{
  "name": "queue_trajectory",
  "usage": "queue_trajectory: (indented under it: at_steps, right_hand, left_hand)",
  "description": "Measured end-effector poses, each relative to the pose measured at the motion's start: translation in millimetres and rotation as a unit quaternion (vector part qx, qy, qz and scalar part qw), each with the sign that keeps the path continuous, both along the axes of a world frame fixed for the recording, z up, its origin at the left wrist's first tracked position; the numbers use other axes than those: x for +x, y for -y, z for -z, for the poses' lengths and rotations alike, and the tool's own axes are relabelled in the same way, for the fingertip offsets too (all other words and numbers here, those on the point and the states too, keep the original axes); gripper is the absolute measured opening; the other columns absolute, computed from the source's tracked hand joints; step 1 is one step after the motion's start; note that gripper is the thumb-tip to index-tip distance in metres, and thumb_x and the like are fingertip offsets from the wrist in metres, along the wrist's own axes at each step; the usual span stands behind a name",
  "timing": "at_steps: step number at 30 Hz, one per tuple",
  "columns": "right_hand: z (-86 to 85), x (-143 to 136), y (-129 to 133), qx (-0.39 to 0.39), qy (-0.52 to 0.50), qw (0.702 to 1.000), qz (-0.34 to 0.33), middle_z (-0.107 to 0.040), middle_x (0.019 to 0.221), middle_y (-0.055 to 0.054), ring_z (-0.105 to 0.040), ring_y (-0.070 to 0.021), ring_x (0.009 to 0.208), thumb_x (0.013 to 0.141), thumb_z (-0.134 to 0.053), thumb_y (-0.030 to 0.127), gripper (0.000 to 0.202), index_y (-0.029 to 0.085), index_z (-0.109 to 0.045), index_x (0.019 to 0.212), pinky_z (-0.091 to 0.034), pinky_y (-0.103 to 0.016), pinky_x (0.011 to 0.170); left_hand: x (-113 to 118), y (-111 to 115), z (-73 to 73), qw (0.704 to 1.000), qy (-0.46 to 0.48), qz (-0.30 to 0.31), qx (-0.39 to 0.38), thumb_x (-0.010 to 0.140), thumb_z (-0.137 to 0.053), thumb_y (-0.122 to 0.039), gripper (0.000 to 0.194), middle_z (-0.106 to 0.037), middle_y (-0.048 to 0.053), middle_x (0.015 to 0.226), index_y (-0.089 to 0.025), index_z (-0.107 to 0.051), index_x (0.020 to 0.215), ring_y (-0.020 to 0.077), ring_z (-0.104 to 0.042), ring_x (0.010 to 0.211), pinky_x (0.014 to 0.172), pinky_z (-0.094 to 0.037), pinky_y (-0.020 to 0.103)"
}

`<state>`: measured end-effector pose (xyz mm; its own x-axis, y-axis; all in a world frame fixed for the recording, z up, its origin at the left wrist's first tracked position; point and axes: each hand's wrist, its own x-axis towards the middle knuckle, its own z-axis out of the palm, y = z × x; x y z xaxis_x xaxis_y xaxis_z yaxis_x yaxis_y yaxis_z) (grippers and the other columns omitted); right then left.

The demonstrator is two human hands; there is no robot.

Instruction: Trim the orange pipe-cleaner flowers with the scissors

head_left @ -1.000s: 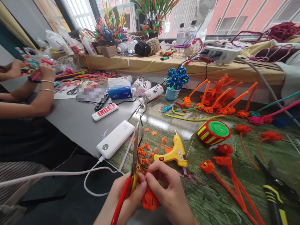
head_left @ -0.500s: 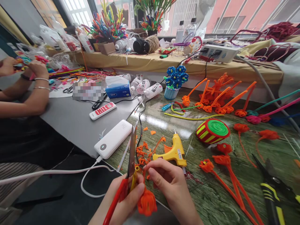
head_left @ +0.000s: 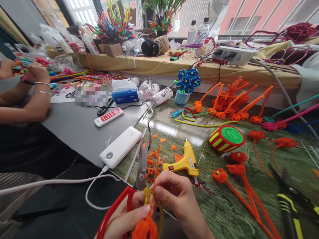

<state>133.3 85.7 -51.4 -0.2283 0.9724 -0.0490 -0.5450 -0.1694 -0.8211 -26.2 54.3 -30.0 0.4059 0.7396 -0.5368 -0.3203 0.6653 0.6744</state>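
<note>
My left hand is closed around scissors with red and yellow handles, their blades pointing up and slightly apart. The same hand pinches an orange pipe-cleaner flower, its head hanging low at the bottom edge. Its thin orange stem rises between my hands. My right hand pinches that stem between thumb and forefinger, close to the scissors' yellow handle. Orange fuzz clippings lie just beyond my hands. A yellow glue gun rests on the green table beyond my right hand.
A white power bank with its cable lies left of the scissors. Orange flowers, a striped round pot and pliers are to the right. A blue flower pot stands behind. Another person's arm is at far left.
The scissors have turned so their blades face me more broadly and the yellow handle loop shows. The orange flower has moved down and left, and its stem stands straighter.
</note>
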Motion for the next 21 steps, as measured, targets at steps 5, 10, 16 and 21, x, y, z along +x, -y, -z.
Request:
queue_trajectory:
  at_steps: [5,10,16,21]
  right_hand:
    - [6.2,1,2,0.004,0.035,0.999,-0.010,-0.068,0.071,0.001,-0.061,-0.0120,0.058,0.083,-0.087,0.038,0.018,0.022,-0.079,0.080,-0.048,-0.023,0.055]
    - [4.1,0,3,0.026,0.067,0.997,0.014,-0.063,0.067,0.003,-0.055,-0.0108,0.061,0.083,-0.084,0.028,0.017,0.021,-0.075,0.072,-0.044,-0.021,0.058]
    - [-2.0,2,3,0.044,0.131,0.990,0.021,-0.063,0.069,0.004,-0.051,-0.0108,0.061,0.081,-0.078,0.017,0.013,0.020,-0.070,0.072,-0.042,-0.021,0.056]
    - [-7.7,0,7,0.036,0.192,0.977,0.081,-0.063,0.067,0.005,-0.051,-0.0111,0.058,0.076,-0.072,0.009,0.014,0.021,-0.067,0.069,-0.042,-0.022,0.055]
  left_hand:
    - [-2,-3,1.1,0.998,0.015,0.004,-0.054,0.071,-0.087,-0.050,0.040,-0.042,-0.006,0.054,-0.016,-0.066,0.073,0.0025,-0.027,0.044,0.046,-0.020,0.019]
    - [-2,-2,-0.6,0.998,-0.015,-0.027,-0.057,0.075,-0.087,-0.048,0.036,-0.049,-0.004,0.060,-0.017,-0.069,0.072,0.0050,-0.040,0.052,0.048,-0.033,0.014]
    - [-12,-3,0.3,0.997,-0.055,-0.041,-0.020,0.071,-0.087,-0.056,0.042,-0.049,-0.006,0.062,-0.017,-0.072,0.079,0.0015,-0.033,0.048,0.046,-0.031,0.013]
    - [-23,-3,-11.0,0.986,-0.146,-0.085,0.013,0.072,-0.086,-0.058,0.042,-0.045,-0.009,0.056,-0.021,-0.069,0.082,0.0031,-0.030,0.048,0.048,-0.028,0.015]
